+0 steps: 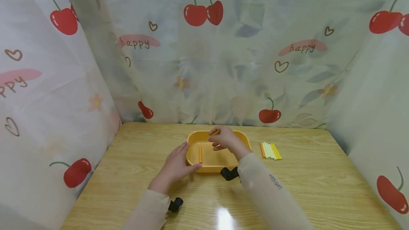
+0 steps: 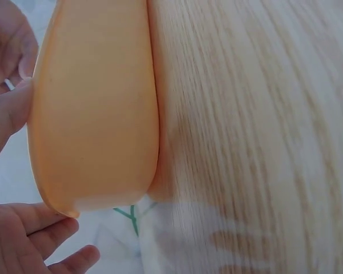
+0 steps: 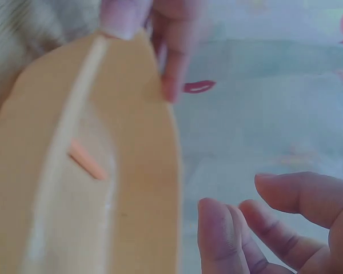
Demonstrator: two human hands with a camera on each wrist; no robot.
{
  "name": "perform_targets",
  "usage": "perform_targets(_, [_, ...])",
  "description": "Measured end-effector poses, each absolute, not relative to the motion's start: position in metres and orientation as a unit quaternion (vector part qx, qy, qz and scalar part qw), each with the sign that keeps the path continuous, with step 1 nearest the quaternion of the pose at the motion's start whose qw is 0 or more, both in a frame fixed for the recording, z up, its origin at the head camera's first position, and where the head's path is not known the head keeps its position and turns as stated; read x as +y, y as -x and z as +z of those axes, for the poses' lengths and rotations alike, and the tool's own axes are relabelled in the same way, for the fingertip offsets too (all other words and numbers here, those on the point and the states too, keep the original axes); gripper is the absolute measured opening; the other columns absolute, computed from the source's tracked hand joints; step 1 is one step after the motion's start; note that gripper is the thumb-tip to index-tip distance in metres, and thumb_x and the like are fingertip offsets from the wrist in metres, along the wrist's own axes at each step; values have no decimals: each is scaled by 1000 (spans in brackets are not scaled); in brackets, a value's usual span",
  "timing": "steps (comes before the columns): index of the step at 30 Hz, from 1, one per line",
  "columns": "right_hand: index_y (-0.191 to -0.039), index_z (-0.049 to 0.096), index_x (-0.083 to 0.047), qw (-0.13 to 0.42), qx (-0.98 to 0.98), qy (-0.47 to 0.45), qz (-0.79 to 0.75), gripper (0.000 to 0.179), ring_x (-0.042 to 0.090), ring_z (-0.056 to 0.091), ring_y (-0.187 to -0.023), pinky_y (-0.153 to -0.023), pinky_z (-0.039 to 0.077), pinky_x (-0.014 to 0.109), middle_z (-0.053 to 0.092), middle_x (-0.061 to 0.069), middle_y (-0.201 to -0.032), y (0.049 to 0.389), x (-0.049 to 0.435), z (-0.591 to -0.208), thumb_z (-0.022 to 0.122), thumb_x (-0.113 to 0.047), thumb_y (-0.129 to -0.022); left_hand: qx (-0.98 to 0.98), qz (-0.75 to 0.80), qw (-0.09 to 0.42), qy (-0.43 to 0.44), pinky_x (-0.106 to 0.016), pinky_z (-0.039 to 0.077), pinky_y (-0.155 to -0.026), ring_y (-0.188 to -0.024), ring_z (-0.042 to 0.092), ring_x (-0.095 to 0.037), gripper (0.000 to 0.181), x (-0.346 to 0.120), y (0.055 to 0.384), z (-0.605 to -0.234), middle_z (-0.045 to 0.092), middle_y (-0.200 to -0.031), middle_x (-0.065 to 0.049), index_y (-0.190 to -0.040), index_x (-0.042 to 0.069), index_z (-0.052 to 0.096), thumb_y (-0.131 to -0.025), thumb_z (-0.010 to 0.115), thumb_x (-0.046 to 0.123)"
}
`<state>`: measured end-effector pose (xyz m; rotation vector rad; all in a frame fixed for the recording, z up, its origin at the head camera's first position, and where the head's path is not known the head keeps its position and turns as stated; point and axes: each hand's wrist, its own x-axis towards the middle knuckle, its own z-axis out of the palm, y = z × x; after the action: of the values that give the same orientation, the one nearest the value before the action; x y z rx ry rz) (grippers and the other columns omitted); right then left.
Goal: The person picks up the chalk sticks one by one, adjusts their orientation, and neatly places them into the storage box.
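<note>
A yellow-orange plastic tray (image 1: 211, 169) stands on the table, with one orange chalk-like stick (image 1: 200, 155) lying in its left part. My left hand (image 1: 175, 164) holds the tray's near left corner, thumb on the front rim and fingers along the left side. In the left wrist view the tray's outer wall (image 2: 97, 108) fills the middle. Over the tray's far part hovers my right hand (image 1: 225, 139). Its thumb and fingers (image 3: 217, 240) are loosely bent and apart, nothing between them in the right wrist view.
To the right of the tray several chalk-like sticks (image 1: 270, 151), orange, pale green and yellow, lie side by side on the wooden table (image 1: 147, 144). A printed curtain (image 1: 214, 63) stands behind the table and along both sides.
</note>
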<state>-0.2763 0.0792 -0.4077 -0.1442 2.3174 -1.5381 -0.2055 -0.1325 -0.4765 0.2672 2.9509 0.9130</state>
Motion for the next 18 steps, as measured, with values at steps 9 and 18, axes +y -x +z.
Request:
perform_targets(9, [-120,63,1,164,827,73,-533,28,26,65,-83,-74,61,41,65,18,-108,265,95,-381,70,-10,-95,949,300,9,-96,-55,20,-119,-149,24,-36,100,-133,205,-476,26,-163,-14,-156,2,30,-85,75,56])
perform_targets(18, [-118,62,2,150,831,99,-527,25,25,65,-80,-73,61,40,64,19,-105,249,112,-368,67,-8,-96,948,304,18,-92,-55,20,-120,-149,23,-37,102,-133,206,-476,25,-164,-14,-157,3,29,-84,75,57])
